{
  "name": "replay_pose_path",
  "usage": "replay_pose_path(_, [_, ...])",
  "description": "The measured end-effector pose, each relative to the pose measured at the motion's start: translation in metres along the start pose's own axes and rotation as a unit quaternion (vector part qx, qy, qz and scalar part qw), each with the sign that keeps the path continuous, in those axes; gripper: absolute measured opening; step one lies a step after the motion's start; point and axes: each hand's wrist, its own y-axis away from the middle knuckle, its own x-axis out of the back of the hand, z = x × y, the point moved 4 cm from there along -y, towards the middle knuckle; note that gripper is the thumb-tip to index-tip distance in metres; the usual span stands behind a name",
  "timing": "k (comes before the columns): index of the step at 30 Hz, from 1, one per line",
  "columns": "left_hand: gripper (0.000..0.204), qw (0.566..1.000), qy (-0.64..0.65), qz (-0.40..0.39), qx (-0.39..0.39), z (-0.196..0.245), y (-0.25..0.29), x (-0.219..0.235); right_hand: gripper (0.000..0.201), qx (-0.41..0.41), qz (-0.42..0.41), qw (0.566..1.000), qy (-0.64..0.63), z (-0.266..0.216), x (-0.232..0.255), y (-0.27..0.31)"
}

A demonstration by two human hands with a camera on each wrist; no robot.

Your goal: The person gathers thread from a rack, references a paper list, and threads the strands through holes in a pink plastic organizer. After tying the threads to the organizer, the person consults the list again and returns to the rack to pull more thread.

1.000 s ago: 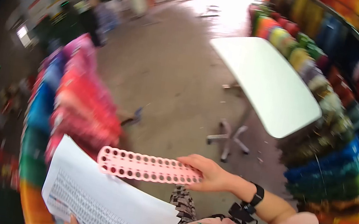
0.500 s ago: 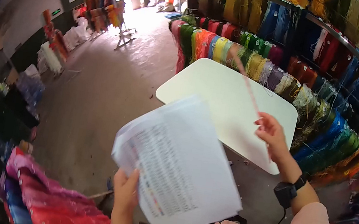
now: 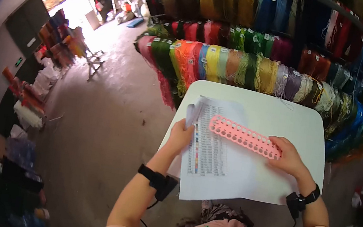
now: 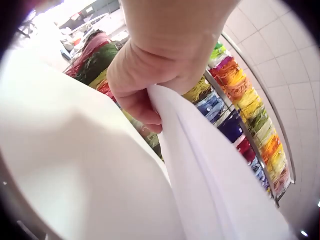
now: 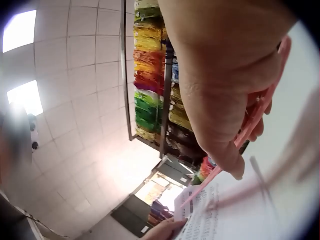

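Observation:
My left hand point(image 3: 180, 137) pinches the left edge of a few printed paper sheets point(image 3: 214, 176), which lie over the white table point(image 3: 295, 117). Rows of small print and a strip of coloured cells run down the top sheet, and its upper left corner curls up. In the left wrist view the paper point(image 4: 200, 165) is caught between thumb and fingers. My right hand point(image 3: 289, 158) grips one end of a pink strip point(image 3: 246, 137) with two rows of round holes. The strip's far end reaches over the printed rows; in the right wrist view the strip point(image 5: 252, 122) appears edge-on.
Beyond the table, racks hold rows of coloured thread skeins point(image 3: 241, 68), many with small white tags. More skeins point(image 3: 359, 127) hang close at the table's right. A stand with coloured bundles point(image 3: 62, 40) is near the bright doorway, with concrete floor point(image 3: 92, 137) at left.
The view has turned right, bringing the table in front of me. The sheets have moved over the tabletop, and the pink strip has swung down above them. Both hands keep their holds.

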Motion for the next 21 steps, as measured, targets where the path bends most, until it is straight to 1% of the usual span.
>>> replay_pose_path(2, [0.024,0.999,-0.044,-0.015,0.002,-0.014,-0.038,0.006,0.064,0.028,0.011,0.998,0.060,0.003,-0.015,-0.012])
replay_pose_path(3, [0.027,0.996,-0.091,-0.017,0.001,-0.014,-0.057,0.011,0.063,0.015,-0.010,0.997,0.070,0.003,-0.023,-0.019])
replay_pose_path(4, [0.027,0.988,-0.120,0.042,-0.087,-0.007,-0.073,0.018,0.063,0.006,-0.006,0.996,0.091,0.000,-0.028,-0.024])
replay_pose_path(5, [0.027,0.968,-0.147,0.101,-0.174,0.006,-0.085,0.026,0.062,-0.004,-0.003,0.994,0.110,-0.004,-0.033,-0.028])
replay_pose_path(6, [0.027,0.956,-0.184,0.105,-0.203,0.020,-0.106,0.033,0.062,-0.015,0.000,0.992,0.127,-0.006,-0.040,-0.031])
replay_pose_path(7, [0.026,0.945,-0.202,0.118,-0.227,0.027,-0.134,0.042,0.062,-0.045,-0.006,0.992,0.122,-0.003,-0.046,-0.034])
replay_pose_path(8, [0.021,0.947,-0.127,0.140,-0.258,0.040,-0.154,0.047,0.061,-0.053,0.009,0.991,0.123,-0.002,-0.049,-0.036])
replay_pose_path(9, [0.019,0.961,-0.076,0.100,-0.246,0.053,-0.172,0.051,0.061,-0.062,0.024,0.990,0.125,-0.002,-0.053,-0.034])
replay_pose_path(10, [0.019,0.967,-0.057,0.100,-0.225,0.054,-0.198,0.053,0.060,-0.070,0.040,0.988,0.128,-0.004,-0.057,-0.033])
replay_pose_path(11, [0.019,0.970,-0.074,0.114,-0.204,0.062,-0.215,0.055,0.058,-0.079,0.061,0.984,0.146,-0.008,-0.058,-0.031])
replay_pose_path(12, [0.018,0.973,-0.024,0.105,-0.202,0.071,-0.224,0.053,0.055,-0.088,0.083,0.979,0.164,-0.015,-0.057,-0.028])
replay_pose_path(13, [0.018,0.972,-0.011,0.099,-0.211,0.069,-0.245,0.052,0.053,-0.099,0.106,0.973,0.181,-0.022,-0.058,-0.025])
replay_pose_path(14, [0.017,0.971,0.003,0.094,-0.218,0.072,-0.257,0.050,0.050,-0.136,0.129,0.971,0.149,-0.025,-0.060,-0.019])
replay_pose_path(16, [0.016,0.979,-0.014,0.070,-0.192,0.069,-0.273,0.041,0.045,-0.207,0.173,0.959,0.088,-0.032,-0.061,-0.011])
replay_pose_path(17, [0.016,0.982,-0.023,0.060,-0.177,0.069,-0.275,0.037,0.043,-0.213,0.184,0.956,0.084,-0.038,-0.061,-0.012])
replay_pose_path(20, [0.015,0.980,-0.011,0.036,-0.193,0.066,-0.280,0.033,0.037,-0.223,0.215,0.949,0.051,-0.062,-0.065,-0.020])
replay_pose_path(21, [0.015,0.979,0.028,0.012,-0.200,0.060,-0.286,0.033,0.036,-0.221,0.230,0.947,0.030,-0.072,-0.066,-0.028])
